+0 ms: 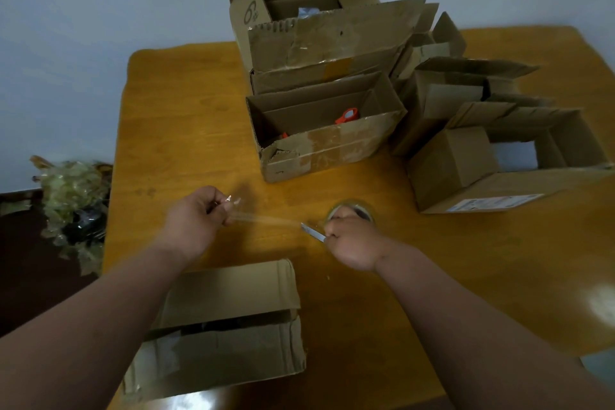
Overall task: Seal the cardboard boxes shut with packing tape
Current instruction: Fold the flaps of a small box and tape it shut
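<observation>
Views: one only, a head-worn camera; nothing is shared with a second view.
Position: above the near edge of the table [499,260], at the person's head.
Facing: forward and steeply down, across the table toward the pale wall [100,10] behind it.
Nearness: close; both forearms enter from the bottom corners and the hands, left hand [196,220] and right hand [352,243], sit just below the middle.
Lens: wide-angle, with the table edges bowed and the far boxes [319,43] leaning outward.
Coverage: nearly the whole tabletop, the near box [229,326] at the bottom edge, a strip of dark floor [30,276] at left.
</observation>
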{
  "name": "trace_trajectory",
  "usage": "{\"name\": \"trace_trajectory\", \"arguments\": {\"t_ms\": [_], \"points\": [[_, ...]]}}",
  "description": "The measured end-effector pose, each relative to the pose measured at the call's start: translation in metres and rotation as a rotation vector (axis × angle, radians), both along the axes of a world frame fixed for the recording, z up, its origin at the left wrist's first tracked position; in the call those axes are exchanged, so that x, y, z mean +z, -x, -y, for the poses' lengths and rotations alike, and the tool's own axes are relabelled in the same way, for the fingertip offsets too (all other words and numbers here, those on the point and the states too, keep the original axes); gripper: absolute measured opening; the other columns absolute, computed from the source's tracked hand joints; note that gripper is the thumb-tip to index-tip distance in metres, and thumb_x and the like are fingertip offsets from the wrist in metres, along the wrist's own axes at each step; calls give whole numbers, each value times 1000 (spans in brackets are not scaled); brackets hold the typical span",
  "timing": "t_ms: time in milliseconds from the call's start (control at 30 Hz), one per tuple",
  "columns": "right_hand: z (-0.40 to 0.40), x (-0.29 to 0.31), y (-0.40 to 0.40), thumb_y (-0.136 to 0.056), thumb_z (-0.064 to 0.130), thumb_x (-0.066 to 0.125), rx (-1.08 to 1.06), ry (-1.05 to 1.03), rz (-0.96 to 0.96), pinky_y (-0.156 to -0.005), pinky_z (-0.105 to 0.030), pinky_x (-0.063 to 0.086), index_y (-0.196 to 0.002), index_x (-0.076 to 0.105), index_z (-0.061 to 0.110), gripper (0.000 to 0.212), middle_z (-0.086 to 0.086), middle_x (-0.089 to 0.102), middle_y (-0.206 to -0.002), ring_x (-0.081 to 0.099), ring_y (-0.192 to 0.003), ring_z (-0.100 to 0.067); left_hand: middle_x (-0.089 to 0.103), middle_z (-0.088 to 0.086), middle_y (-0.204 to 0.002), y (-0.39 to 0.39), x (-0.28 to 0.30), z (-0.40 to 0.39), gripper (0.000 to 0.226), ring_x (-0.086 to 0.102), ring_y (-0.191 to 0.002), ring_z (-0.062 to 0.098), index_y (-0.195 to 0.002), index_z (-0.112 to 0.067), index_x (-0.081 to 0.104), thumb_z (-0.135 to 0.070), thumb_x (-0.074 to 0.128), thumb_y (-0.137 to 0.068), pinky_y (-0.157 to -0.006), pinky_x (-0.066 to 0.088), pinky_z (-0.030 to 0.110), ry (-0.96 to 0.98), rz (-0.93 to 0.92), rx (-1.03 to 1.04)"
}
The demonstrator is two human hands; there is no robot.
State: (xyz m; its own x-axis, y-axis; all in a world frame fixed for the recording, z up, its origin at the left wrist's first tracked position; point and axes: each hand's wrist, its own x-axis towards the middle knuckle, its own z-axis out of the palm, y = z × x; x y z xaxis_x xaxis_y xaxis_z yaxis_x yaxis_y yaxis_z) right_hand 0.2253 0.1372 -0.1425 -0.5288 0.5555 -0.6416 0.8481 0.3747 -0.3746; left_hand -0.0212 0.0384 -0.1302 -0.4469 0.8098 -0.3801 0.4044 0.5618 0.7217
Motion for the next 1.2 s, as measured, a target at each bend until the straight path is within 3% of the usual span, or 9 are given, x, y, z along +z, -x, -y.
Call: {"name": "trace_trajectory", "arguments": {"t_ms": [100,233,333,433,667,900,1000,1100,1200], "points": [[5,-1,5,-98,21,44,-17,4,28,-86,-33,40,-94,49,22,7,-6,32,-123,48,-99,-22,70,0,-73,-3,2,0,16,66,-79,36,-82,-20,61,-24,59,-97,-74,55,45,-33,-27,3],[9,-2,13,-102,29,39,-51,-19,-5,-86,-37,46,-96,47,25,11,-8,28,-127,52,-94,-22,68,0,-72,-4,3,0,18,66,-76,29,-79,-21,59,-20,58,-97,-69,52,40,-87,-66,-3],[11,-2,15,-103,30,38,-32,-36,-11,-77,-37,45,-96,42,26,9,-9,28,-129,52,-90,-22,66,7,-74,3,4,2,16,66,-79,31,-82,-18,59,-19,56,-98,-78,54,46,-100,10,86],[13,-2,13,-103,29,39,-27,-40,-34,-77,-38,50,-97,43,25,9,-7,29,-126,53,-90,-20,62,7,-75,18,7,4,17,62,-74,25,-84,-14,59,-17,53,-100,-86,56,48,-101,134,234],[9,-5,6,-103,35,37,30,-56,-66,-58,-26,35,-90,43,30,15,-2,33,-114,49,-79,-12,58,8,-72,28,15,3,22,53,-66,20,-80,-13,56,-16,52,-101,-71,54,34,-132,289,396],[9,8,-1,-102,38,36,78,-180,-57,-67,-32,41,-91,44,31,15,2,42,-104,50,-84,-14,60,7,-74,20,23,5,22,54,-67,17,-80,-14,55,-16,51,-101,-69,51,31,-149,254,392],[6,18,-2,-102,32,40,73,-247,-107,-68,-29,35,-91,47,26,15,1,45,-95,47,-86,-17,60,7,-74,18,31,8,21,54,-68,16,-81,-15,55,-17,52,-101,-69,51,29,-172,237,380],[12,23,-2,-102,29,42,124,-244,-92,-74,-33,45,-97,59,15,22,-2,52,-94,53,-87,-18,61,5,-73,15,40,11,21,55,-67,17,-81,-16,55,-17,52,-101,-69,51,29,-203,219,352],[28,20,-6,-102,31,42,121,-200,-63,-66,-32,44,-98,59,18,22,1,53,-85,52,-75,-13,63,4,-72,12,50,17,20,58,-69,18,-81,-16,57,-20,54,-100,-74,54,35,-223,200,333]]}}
